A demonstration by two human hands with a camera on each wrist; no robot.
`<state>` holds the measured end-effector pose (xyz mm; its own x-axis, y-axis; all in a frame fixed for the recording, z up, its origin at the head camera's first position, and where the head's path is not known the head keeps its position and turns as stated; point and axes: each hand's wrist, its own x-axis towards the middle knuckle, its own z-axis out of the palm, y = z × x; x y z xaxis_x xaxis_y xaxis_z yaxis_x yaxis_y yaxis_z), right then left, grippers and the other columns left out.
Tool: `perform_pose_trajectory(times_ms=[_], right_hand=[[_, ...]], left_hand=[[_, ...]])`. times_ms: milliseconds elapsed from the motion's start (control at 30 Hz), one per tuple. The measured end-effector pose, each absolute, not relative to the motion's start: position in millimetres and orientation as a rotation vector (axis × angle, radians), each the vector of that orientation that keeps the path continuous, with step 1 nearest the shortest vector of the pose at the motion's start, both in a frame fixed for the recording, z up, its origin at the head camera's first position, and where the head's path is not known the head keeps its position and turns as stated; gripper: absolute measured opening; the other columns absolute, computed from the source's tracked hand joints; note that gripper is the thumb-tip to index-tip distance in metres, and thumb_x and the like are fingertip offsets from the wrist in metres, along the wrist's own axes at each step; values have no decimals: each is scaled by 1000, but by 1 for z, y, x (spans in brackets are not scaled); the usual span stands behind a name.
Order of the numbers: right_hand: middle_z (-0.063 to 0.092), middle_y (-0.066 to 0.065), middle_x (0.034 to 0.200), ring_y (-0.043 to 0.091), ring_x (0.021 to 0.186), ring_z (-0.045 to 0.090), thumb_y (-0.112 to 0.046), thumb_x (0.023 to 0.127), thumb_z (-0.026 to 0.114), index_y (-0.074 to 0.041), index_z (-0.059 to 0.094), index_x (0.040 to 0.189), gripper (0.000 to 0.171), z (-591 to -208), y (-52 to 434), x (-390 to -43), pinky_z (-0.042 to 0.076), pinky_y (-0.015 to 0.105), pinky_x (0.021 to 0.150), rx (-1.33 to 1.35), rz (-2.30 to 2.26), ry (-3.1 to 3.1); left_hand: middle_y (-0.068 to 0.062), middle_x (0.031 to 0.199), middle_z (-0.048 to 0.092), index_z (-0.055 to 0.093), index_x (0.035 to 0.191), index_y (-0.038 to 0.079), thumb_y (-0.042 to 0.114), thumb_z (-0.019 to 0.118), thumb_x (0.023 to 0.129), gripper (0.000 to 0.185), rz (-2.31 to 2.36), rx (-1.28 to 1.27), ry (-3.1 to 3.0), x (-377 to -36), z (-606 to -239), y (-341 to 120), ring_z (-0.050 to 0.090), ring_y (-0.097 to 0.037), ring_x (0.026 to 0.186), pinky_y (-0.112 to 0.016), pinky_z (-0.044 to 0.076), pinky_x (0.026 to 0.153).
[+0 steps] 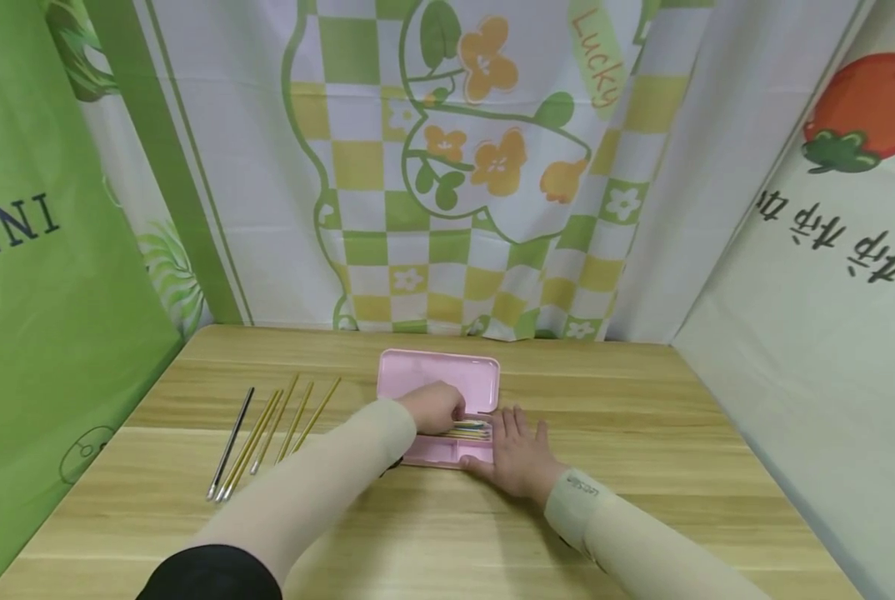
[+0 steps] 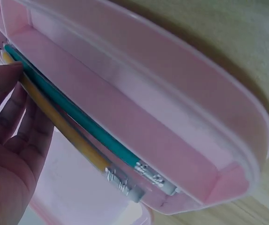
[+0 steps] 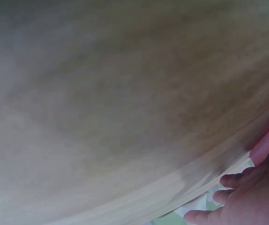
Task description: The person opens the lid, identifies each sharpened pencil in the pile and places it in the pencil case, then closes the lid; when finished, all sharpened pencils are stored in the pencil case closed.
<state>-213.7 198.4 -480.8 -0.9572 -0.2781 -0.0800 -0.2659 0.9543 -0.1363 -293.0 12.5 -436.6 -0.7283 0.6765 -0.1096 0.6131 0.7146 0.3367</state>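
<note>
We have an open pink pencil case (image 1: 438, 377) lying near the middle of the wooden bench (image 1: 642, 500), its lid folded back away from us. Our left hand (image 1: 434, 406) reaches into the tray with curled fingers that rest on a small bunch of pencils (image 1: 468, 430) lying there. In the left wrist view, the fingers (image 2: 5, 122) touch a yellow pencil (image 2: 73, 140) that lies against a teal pencil (image 2: 78, 124), both tucked along the inner wall of the case; whether the hand truly grips them we cannot tell for sure, though it looks like a light pinch.

Our right hand (image 1: 518, 450) lies flat with straight, spread fingers, pressing on the right end of the case and the bench beside it, holding nothing.

To the left, well apart from the case, a row of loose pencils (image 1: 271, 433) lies on the bench, mostly yellow, with one dark grey one at the far left.

We judge the step in hand to be handling pencils at the case. The next move calls for a firm pinch on one pencil while the flat hand steadies the case.
</note>
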Motion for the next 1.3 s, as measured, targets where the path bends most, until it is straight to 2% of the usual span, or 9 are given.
perform_pose_trajectory(times_ms=[300, 433, 600, 733, 867, 1000, 1133, 1200, 1300], right_hand=[[29, 33, 160, 49, 150, 22, -75, 96, 46, 10, 28, 155, 104, -476, 196, -211, 16, 76, 114, -413, -201, 2997], [28, 33, 160, 49, 150, 21, -76, 96, 44, 8, 28, 156, 105, -477, 195, -212, 15, 76, 114, -413, -193, 2991], [26, 32, 161, 49, 151, 19, -82, 93, 38, 6, 27, 157, 109, -480, 196, -215, 11, 75, 115, -411, -192, 2979], [24, 32, 162, 48, 152, 17, -85, 92, 35, 4, 24, 158, 112, -484, 198, -216, 9, 74, 116, -401, -199, 2978], [25, 34, 161, 50, 151, 18, -83, 92, 39, 6, 25, 157, 111, -482, 197, -216, 8, 76, 115, -411, -250, 2980], [23, 34, 162, 50, 151, 15, -82, 93, 39, 8, 23, 158, 112, -481, 196, -216, 6, 75, 115, -407, -234, 2967], [23, 33, 162, 49, 151, 16, -83, 92, 37, 9, 22, 158, 114, -479, 197, -215, 8, 76, 115, -410, -175, 2978], [24, 34, 161, 50, 151, 18, -83, 93, 37, 10, 24, 157, 114, -477, 197, -213, 9, 77, 114, -422, -178, 2986], [27, 35, 159, 52, 149, 22, -82, 93, 39, 11, 27, 155, 112, -474, 197, -211, 11, 78, 113, -422, -206, 2996]], left_hand=[[-2, 89, 70, 74, 93, 6, -3, 66, 87, 14, 454, 1032, 2725, -298, -442, 7, 66, -20, 90, -35, 55, 90], [-6, 94, 71, 74, 98, 4, 1, 65, 91, 12, 556, 1042, 2748, -305, -444, -10, 66, -22, 93, -39, 55, 90], [-8, 92, 71, 72, 93, 3, -3, 61, 88, 13, 697, 1028, 2797, -307, -438, -42, 66, -25, 92, -43, 56, 89], [-8, 90, 68, 70, 92, 0, -4, 59, 87, 13, 823, 941, 2779, -306, -435, -70, 64, -25, 89, -43, 56, 87], [-10, 92, 66, 68, 95, -1, 0, 59, 90, 10, 926, 753, 2774, -306, -439, -98, 62, -25, 88, -42, 56, 85], [-21, 114, 66, 62, 119, -7, 12, 58, 99, 28, 1068, 425, 2745, -311, -442, -115, 64, -35, 105, -48, 54, 94], [-33, 144, 50, 41, 147, -11, 24, 51, 106, 55, 1329, 215, 2591, -321, -439, -110, 51, -45, 130, -54, 43, 110], [-31, 151, 44, 37, 152, -10, 28, 49, 108, 59, 1454, 173, 2495, -326, -436, -101, 47, -45, 136, -53, 39, 113], [-28, 153, 44, 41, 151, -7, 31, 47, 109, 56, 1578, 143, 2396, -327, -433, -91, 46, -42, 137, -51, 41, 112]])
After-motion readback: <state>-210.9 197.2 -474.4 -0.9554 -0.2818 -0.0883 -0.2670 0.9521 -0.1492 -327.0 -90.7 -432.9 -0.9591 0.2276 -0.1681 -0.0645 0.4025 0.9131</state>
